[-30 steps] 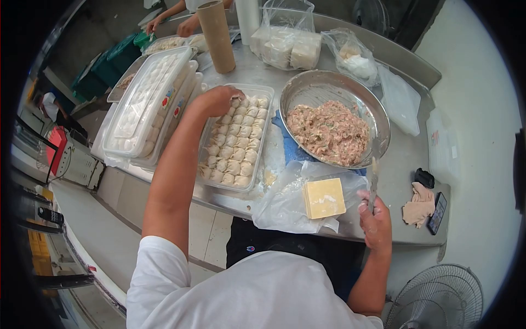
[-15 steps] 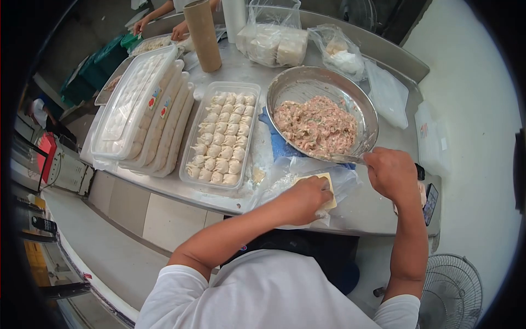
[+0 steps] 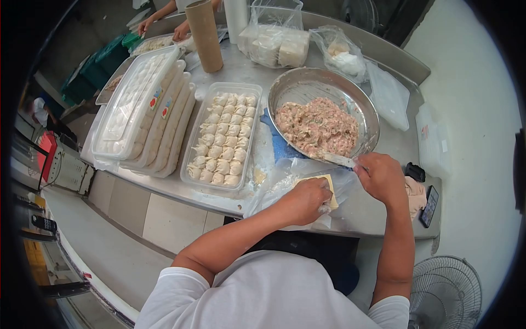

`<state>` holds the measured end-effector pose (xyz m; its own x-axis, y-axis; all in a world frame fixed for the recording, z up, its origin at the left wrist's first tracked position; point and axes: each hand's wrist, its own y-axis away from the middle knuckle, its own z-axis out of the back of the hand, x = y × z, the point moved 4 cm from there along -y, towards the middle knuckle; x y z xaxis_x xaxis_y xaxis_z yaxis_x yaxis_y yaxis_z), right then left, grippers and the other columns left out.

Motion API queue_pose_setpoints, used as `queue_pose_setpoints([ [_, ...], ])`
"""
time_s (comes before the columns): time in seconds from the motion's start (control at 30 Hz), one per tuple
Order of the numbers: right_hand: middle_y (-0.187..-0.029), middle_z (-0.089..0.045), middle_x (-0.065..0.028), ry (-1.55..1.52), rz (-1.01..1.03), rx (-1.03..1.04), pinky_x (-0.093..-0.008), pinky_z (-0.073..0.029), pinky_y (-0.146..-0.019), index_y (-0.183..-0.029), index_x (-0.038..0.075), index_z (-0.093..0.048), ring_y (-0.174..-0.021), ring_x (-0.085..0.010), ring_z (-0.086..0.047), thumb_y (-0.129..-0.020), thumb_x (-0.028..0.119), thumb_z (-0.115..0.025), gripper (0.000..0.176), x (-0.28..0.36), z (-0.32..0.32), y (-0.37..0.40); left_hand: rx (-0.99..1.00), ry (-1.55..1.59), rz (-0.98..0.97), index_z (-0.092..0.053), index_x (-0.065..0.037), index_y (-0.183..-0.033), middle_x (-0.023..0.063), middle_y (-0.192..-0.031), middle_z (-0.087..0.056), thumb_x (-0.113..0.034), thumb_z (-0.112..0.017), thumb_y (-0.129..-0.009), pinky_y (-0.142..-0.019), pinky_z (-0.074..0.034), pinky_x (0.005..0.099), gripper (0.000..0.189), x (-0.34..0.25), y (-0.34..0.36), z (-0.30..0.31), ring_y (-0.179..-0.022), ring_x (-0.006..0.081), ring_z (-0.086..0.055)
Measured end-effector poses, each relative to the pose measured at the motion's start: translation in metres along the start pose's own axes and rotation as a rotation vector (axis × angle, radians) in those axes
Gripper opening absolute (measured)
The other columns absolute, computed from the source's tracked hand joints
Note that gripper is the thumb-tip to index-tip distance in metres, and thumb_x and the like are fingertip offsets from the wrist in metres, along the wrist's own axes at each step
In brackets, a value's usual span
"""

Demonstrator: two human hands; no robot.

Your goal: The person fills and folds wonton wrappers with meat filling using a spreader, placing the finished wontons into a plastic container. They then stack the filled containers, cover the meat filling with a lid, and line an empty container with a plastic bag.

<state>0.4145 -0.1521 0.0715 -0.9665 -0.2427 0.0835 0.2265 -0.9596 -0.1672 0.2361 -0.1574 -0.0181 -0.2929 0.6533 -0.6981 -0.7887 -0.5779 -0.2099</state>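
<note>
My right hand (image 3: 379,175) is closed on the handle of a flat metal spatula (image 3: 339,159), whose blade lies at the near rim of a round metal bowl (image 3: 276,122) of minced filling (image 3: 318,126). My left hand (image 3: 309,200), dusted with flour, has its fingers curled over square yellow dough wrappers (image 3: 332,198) on a floured plastic sheet (image 3: 274,189). What its fingertips grip is hidden. Left of the bowl, an open plastic tray (image 3: 185,174) holds rows of folded dumplings (image 3: 222,140).
Stacked lidded dumpling boxes (image 3: 137,109) stand at the left. Behind are a brown cardboard tube (image 3: 205,35), bagged white blocks (image 3: 274,44) and a co-worker's hands (image 3: 179,31). A blue cloth (image 3: 282,147) lies under the bowl; a phone (image 3: 429,206) lies at the right edge.
My right hand has moved slightly left, with the spatula blade now showing more clearly at the bowl's near rim. My left hand has shifted slightly down and its fingers have turned a little.
</note>
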Motion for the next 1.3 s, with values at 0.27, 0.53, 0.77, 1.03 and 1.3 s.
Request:
queue_pose_setpoints([
  [0.27, -0.095, -0.071, -0.0131, -0.391, -0.171, 0.075, -0.0405, -0.053, -0.077, -0.097, 0.007, -0.074, -0.086, -0.0331, -0.067, -0.083, 0.02, -0.068, 0.02, -0.024, -0.016, 0.001, 0.079, 0.163, 0.043, -0.066, 0.0, -0.094, 0.0157, -0.103, -0.061, -0.009, -0.07, -0.078, -0.085, -0.049, 0.0418, 0.019, 0.01, 0.0, 0.013, -0.1, 0.0357, -0.06],
  [0.53, -0.083, -0.067, -0.0106, 0.036, -0.026, 0.022, -0.0435, -0.051, -0.072, -0.091, 0.01, -0.072, -0.081, -0.0318, -0.066, -0.081, 0.02, -0.069, 0.015, -0.01, 0.014, 0.006, -0.747, 1.766, 0.17, -0.056, -0.004, -0.118, 0.0101, -0.112, -0.063, -0.012, -0.048, -0.099, -0.096, -0.05, 0.0389, 0.021, 0.063, 0.054, 0.06, -0.107, 0.024, -0.063],
  [0.77, -0.083, -0.067, -0.0123, 0.007, 0.033, -0.016, -0.044, -0.051, -0.072, -0.091, 0.008, -0.071, -0.081, -0.033, -0.065, -0.082, 0.019, -0.068, 0.014, 0.011, 0.0, -0.006, -0.993, 1.726, 0.43, -0.05, 0.003, -0.128, 0.0144, -0.125, -0.061, -0.019, -0.047, -0.101, -0.106, -0.045, 0.0408, 0.035, 0.061, 0.067, 0.044, -0.118, 0.0265, -0.059],
  [1.03, -0.082, -0.059, -0.012, -0.483, 0.058, -0.203, -0.0391, -0.05, -0.068, -0.103, 0.006, -0.07, -0.074, -0.0307, -0.06, -0.08, 0.001, -0.066, 0.024, 0.031, -0.005, 0.012, -0.761, 1.958, 0.294, -0.047, 0.004, -0.131, 0.0178, -0.131, -0.056, -0.025, -0.038, -0.103, -0.108, -0.043, 0.0441, 0.041, 0.038, 0.041, 0.054, -0.125, 0.0294, -0.053],
  [1.3, -0.086, -0.055, -0.012, -0.295, 0.133, -0.287, -0.0376, -0.048, -0.064, -0.106, 0.007, -0.071, -0.073, -0.0285, -0.058, -0.077, -0.003, -0.064, 0.031, 0.052, -0.022, 0.034, -0.806, 1.864, 0.327, -0.048, 0.003, -0.127, 0.0178, -0.123, -0.057, -0.028, -0.037, -0.104, -0.107, -0.042, 0.0455, 0.04, 0.05, 0.038, 0.064, -0.116, 0.0294, -0.056],
])
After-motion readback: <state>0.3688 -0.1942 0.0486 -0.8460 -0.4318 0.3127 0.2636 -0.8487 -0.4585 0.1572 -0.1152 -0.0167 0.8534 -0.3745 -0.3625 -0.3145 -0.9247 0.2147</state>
